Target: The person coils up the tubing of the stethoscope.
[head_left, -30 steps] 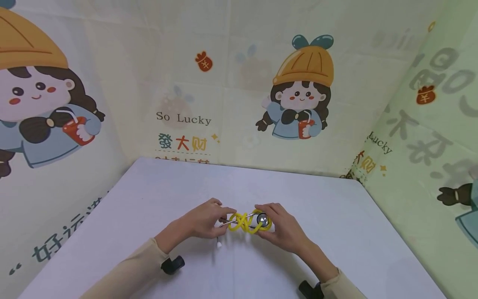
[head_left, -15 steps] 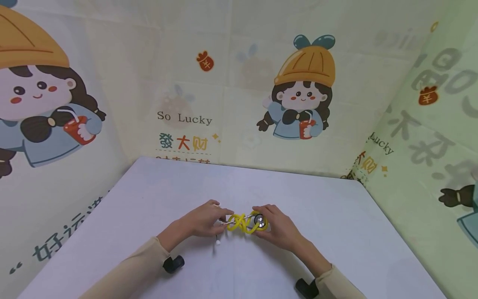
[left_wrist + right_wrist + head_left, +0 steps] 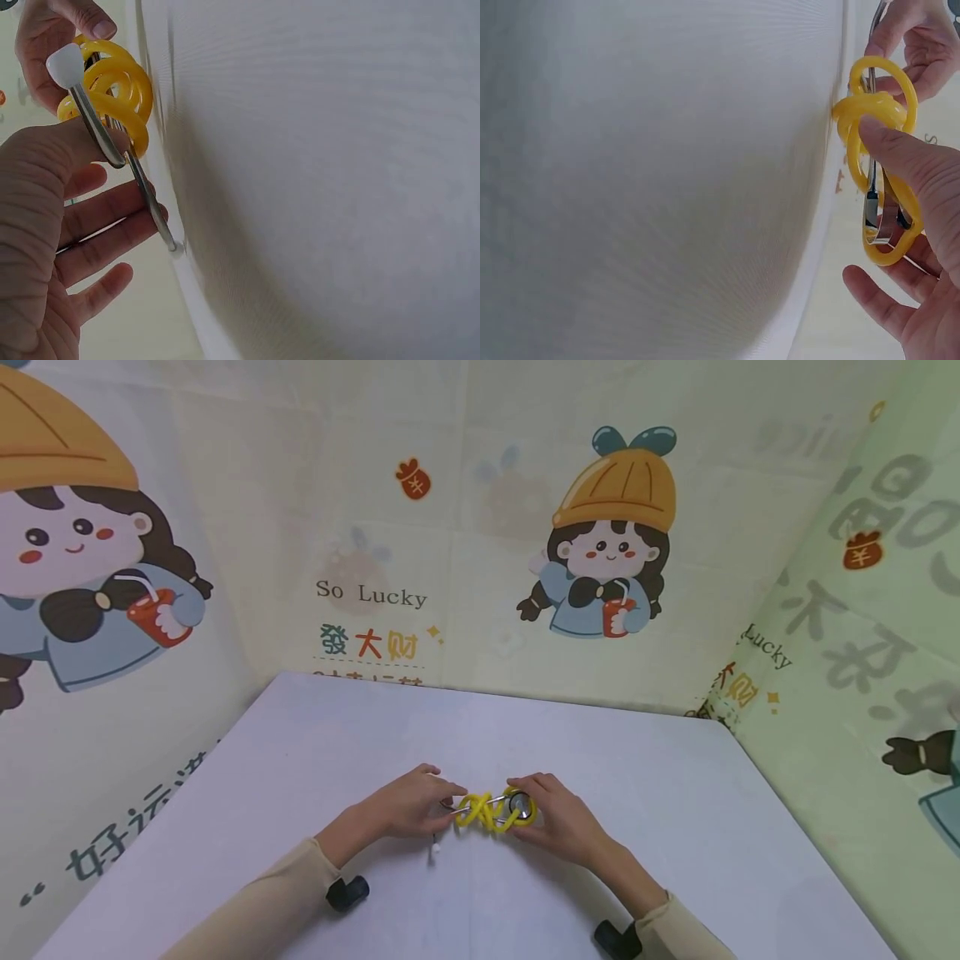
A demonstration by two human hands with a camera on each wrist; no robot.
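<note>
Between my two hands, just above the white table, is a stethoscope with its yellow tubing (image 3: 480, 811) looped and twisted around the metal ear tubes. My left hand (image 3: 411, 802) pinches the ear-tube end between thumb and fingers. In the left wrist view, a white ear tip (image 3: 66, 66) sticks up past the thumb, and the other fingers are spread behind the second ear tube (image 3: 148, 196). At the opposite end, my right hand (image 3: 558, 817) holds the tubing around the round metal chest piece (image 3: 519, 806). The right thumb (image 3: 889, 142) presses on the yellow coil.
A white table (image 3: 337, 727) spreads beneath both hands. Cloth walls (image 3: 480, 552) with printed cartoon figures and lettering stand behind it and at both sides. Each wrist carries a small black camera (image 3: 348, 893).
Both hands and the stethoscope have shifted slightly left and a little lower. The right hand has come slightly closer to the left. Both grips stay the same.
</note>
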